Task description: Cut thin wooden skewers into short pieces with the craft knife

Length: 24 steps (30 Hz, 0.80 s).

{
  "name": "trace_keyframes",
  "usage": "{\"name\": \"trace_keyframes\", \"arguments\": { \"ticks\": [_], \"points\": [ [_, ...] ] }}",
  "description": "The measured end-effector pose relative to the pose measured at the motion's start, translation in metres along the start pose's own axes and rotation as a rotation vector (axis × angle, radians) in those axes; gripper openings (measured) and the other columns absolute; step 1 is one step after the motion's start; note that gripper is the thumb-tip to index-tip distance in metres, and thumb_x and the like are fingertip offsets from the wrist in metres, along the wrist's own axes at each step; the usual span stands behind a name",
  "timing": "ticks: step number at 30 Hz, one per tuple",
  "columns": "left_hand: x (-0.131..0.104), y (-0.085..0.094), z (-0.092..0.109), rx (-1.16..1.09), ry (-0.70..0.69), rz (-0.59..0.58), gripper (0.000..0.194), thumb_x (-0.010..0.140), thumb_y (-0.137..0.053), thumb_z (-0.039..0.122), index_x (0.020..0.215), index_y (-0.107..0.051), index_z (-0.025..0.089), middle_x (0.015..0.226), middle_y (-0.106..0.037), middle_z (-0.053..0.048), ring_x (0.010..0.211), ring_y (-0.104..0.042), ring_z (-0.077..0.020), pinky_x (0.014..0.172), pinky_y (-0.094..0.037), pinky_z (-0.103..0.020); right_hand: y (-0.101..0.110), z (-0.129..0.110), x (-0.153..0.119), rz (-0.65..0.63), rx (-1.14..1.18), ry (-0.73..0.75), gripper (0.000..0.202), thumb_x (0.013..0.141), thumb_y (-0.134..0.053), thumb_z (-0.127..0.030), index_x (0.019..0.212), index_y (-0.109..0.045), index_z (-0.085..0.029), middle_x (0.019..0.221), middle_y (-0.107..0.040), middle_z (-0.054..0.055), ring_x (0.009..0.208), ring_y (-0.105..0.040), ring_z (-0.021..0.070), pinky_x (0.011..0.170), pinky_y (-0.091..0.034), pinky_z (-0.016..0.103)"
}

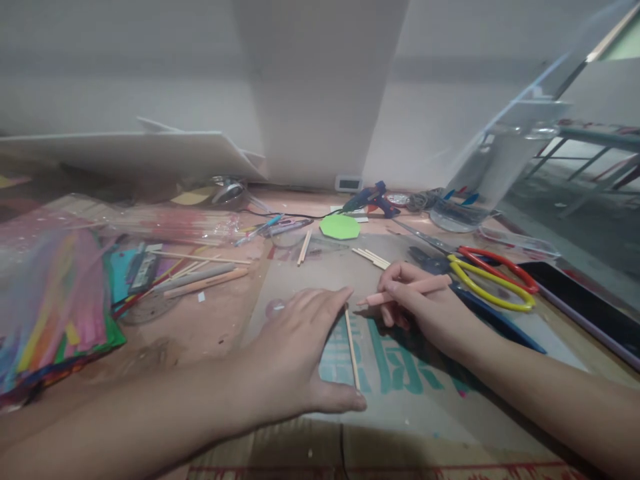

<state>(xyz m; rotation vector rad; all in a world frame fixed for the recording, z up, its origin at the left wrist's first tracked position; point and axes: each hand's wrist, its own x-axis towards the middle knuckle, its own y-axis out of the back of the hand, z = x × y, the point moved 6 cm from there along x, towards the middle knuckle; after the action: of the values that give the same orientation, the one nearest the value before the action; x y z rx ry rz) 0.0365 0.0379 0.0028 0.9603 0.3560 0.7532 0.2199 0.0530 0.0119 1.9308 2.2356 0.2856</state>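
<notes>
My left hand (305,340) lies low over the board with thumb and forefinger spread. A thin wooden stick (352,347) spans between them, its far end at the forefinger's tip and its near end at the thumb, held steady there. My right hand (413,297) is closed around a pink pen (430,285), whose tip points left toward the stick's far end without touching it. Just beyond my right hand lie several short cut sticks (371,257). Two more short sticks (304,247) rest farther back on the plastic-covered board (295,280) with green printed characters.
Scissors with red and yellow handles (493,280) and a phone (585,307) lie at the right. Behind are a green paper octagon (340,227), a blue glue gun (373,198) and a clear container (465,200). Colourful pipe cleaners (65,300) and pens (205,280) are at the left.
</notes>
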Motion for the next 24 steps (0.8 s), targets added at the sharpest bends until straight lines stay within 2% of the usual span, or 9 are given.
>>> {"name": "trace_keyframes", "arguments": {
  "ticks": [7, 12, 15, 18, 23, 24],
  "points": [
    [0.000, 0.001, 0.000, -0.035, 0.002, 0.022, 0.109, 0.066, -0.088, 0.052, 0.154, -0.033, 0.021, 0.150, -0.049, -0.017, 0.138, -0.045, -0.0389, 0.112, -0.041, -0.061, 0.000, 0.003, 0.000, -0.009, -0.002, -0.038, 0.029, 0.100, -0.054, -0.043, 0.081, -0.055, -0.021, 0.057, -0.064, -0.003, 0.047, -0.050, 0.0091, 0.044, -0.033, 0.020],
    [0.001, 0.004, 0.004, -0.033, -0.022, 0.028, 0.113, 0.064, -0.090, 0.054, 0.155, -0.031, 0.022, 0.150, -0.049, -0.017, 0.139, -0.044, -0.0395, 0.112, -0.041, -0.062, 0.002, 0.001, 0.002, 0.055, -0.045, 0.011, 0.027, 0.100, -0.055, -0.044, 0.084, -0.056, -0.022, 0.056, -0.064, -0.003, 0.047, -0.051, 0.0109, 0.044, -0.034, 0.022],
    [0.001, 0.005, 0.005, -0.029, -0.034, 0.039, 0.114, 0.065, -0.090, 0.053, 0.156, -0.029, 0.022, 0.149, -0.049, -0.017, 0.137, -0.045, -0.0391, 0.111, -0.041, -0.062, 0.003, -0.003, 0.001, 0.083, -0.076, 0.066, 0.027, 0.102, -0.053, -0.045, 0.092, -0.062, -0.021, 0.067, -0.068, 0.000, 0.051, -0.053, 0.0111, 0.048, -0.039, 0.023],
    [0.001, 0.003, 0.005, -0.022, -0.025, 0.028, 0.113, 0.066, -0.089, 0.053, 0.156, -0.029, 0.021, 0.146, -0.051, -0.017, 0.136, -0.046, -0.0394, 0.112, -0.041, -0.062, 0.000, -0.009, -0.004, 0.035, -0.086, 0.136, 0.028, 0.104, -0.049, -0.046, 0.104, -0.063, -0.022, 0.078, -0.074, 0.003, 0.058, -0.058, 0.0131, 0.055, -0.047, 0.025],
    [0.000, 0.001, 0.004, -0.023, -0.018, 0.034, 0.112, 0.066, -0.089, 0.050, 0.156, -0.030, 0.018, 0.144, -0.052, -0.018, 0.135, -0.047, -0.0397, 0.112, -0.041, -0.061, -0.011, -0.018, -0.018, -0.117, -0.299, 0.296, 0.025, 0.105, -0.048, -0.037, 0.090, -0.063, -0.023, 0.085, -0.074, 0.005, 0.074, -0.067, 0.0167, 0.071, -0.053, 0.030],
    [0.000, 0.001, 0.004, -0.029, -0.017, 0.039, 0.112, 0.066, -0.089, 0.050, 0.156, -0.029, 0.018, 0.145, -0.052, -0.018, 0.135, -0.048, -0.0399, 0.111, -0.042, -0.061, -0.012, -0.019, -0.020, -0.115, -0.332, 0.312, 0.022, 0.104, -0.051, -0.036, 0.090, -0.063, -0.023, 0.087, -0.073, 0.006, 0.077, -0.068, 0.0178, 0.073, -0.053, 0.031]
  ]
}}
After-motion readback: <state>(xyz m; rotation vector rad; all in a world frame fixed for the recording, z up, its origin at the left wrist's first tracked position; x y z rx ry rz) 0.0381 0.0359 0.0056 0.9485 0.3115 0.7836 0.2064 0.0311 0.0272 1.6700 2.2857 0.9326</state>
